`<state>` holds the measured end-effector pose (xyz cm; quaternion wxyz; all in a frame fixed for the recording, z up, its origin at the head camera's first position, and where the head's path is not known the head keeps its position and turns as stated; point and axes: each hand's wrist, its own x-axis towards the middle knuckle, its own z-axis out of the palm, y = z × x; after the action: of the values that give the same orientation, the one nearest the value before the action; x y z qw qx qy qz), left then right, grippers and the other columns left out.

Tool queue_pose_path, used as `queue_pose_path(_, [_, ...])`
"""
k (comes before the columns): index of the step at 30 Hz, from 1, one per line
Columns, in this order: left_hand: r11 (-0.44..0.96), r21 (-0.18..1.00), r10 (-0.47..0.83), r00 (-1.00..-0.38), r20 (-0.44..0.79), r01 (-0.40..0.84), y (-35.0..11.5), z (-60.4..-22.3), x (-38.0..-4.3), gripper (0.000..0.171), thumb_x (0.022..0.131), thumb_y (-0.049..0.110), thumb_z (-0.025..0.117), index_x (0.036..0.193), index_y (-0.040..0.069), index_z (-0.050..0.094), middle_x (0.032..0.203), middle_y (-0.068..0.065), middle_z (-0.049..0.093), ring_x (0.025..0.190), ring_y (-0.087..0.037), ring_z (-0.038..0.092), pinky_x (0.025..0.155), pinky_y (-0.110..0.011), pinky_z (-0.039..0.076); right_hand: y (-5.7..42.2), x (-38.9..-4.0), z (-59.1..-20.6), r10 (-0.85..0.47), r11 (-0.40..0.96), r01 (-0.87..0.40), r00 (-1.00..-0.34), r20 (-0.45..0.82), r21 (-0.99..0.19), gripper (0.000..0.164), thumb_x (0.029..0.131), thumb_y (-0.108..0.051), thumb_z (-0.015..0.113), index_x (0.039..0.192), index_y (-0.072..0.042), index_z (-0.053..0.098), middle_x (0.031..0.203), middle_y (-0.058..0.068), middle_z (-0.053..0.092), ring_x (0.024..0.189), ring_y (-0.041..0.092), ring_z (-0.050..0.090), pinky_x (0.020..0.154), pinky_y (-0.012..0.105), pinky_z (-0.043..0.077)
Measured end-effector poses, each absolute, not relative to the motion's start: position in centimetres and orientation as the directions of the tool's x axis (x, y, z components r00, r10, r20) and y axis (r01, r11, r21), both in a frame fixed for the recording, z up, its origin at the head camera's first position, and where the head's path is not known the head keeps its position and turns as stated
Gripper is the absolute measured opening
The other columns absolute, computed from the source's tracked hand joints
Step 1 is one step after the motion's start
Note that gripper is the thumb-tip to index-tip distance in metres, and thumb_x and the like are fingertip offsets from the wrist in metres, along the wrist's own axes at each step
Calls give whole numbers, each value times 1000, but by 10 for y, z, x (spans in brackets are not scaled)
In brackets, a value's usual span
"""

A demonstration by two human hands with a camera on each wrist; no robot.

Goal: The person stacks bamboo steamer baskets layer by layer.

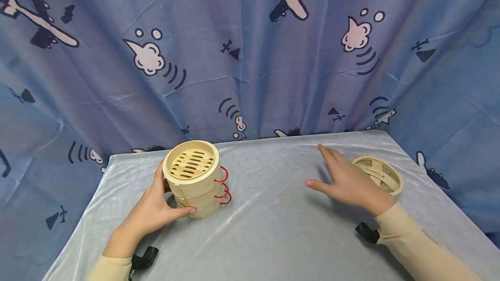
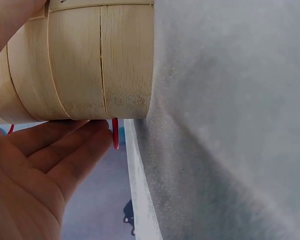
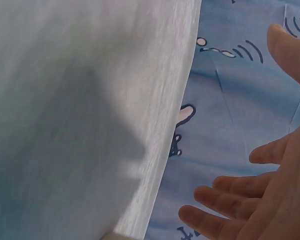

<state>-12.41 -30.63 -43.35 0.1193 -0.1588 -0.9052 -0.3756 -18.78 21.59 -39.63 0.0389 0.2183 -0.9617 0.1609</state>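
Steamer stack (image 1: 198,187), sleeve mark (image 1: 431,236) possibly lettering

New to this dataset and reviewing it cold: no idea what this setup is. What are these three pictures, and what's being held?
There's no robot here: it's a person working with two bare hands. The wide picture comes from a camera worn on the head, looking forward and down. The other two come from cameras worn on the left and right wrists, so they look tilted.

On the grey cloth are a stack of bamboo steamers with red loops at its side, and a round bamboo piece, probably a lid. A blue patterned curtain hangs behind.

The left hand holds the stack, thumb on the near side. The right hand is spread and holds nothing.
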Motion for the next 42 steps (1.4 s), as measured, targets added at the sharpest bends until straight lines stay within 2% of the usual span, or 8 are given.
queue_pose_path(6, [670,638,198,-920,339,379,-306,-435,-125,151,66,48,107,174,39,4,130,-7,73,114,-26,71,100,-59,53,232,-187,-398,-386,864,-411,-912,140,-292,116,99,-71,68,173,2,18,168,36,33,152,57,36,118,73,33])
queue_pose_path(15, [666,650,197,-927,319,366,-306,-434,-124,150,67,48,107,174,40,3,140,-11,68,118,-31,72,99,-60,55,257,-183,-402,-355,884,-379,-925,136,-273,112,99,-69,69,170,7,26,163,39,38,147,60,39,115,75,35])
queue_pose_path(21, [676,644,193,-929,315,359,-306,-434,-124,150,68,48,106,174,40,2,136,-11,70,116,-30,72,97,-61,54,270,-181,-405,-342,894,-369,-928,145,-253,110,100,-67,70,167,11,29,160,41,41,145,62,41,114,76,35])
queue_pose_path(28, [671,642,203,-925,321,370,-305,-432,-124,150,67,46,107,174,40,3,139,-10,69,116,-29,72,97,-60,55,288,-178,-408,-306,909,-353,-927,218,-221,107,97,-63,76,163,12,36,151,42,50,136,63,48,109,78,37])
queue_pose_path(35, [667,642,210,-923,324,377,-305,-432,-125,150,67,46,107,174,41,3,139,-8,69,117,-28,72,98,-59,55,310,-174,-415,-225,941,-263,-956,187,-214,108,97,-65,74,162,13,37,146,48,48,126,71,49,99,84,38])
queue_pose_path(42, [668,646,205,-926,318,370,-305,-433,-124,151,67,47,107,174,41,1,137,-7,71,116,-26,72,98,-59,55,323,-174,-421,-190,951,-225,-966,173,-211,106,96,-66,74,159,12,42,144,50,47,121,74,50,92,85,40])
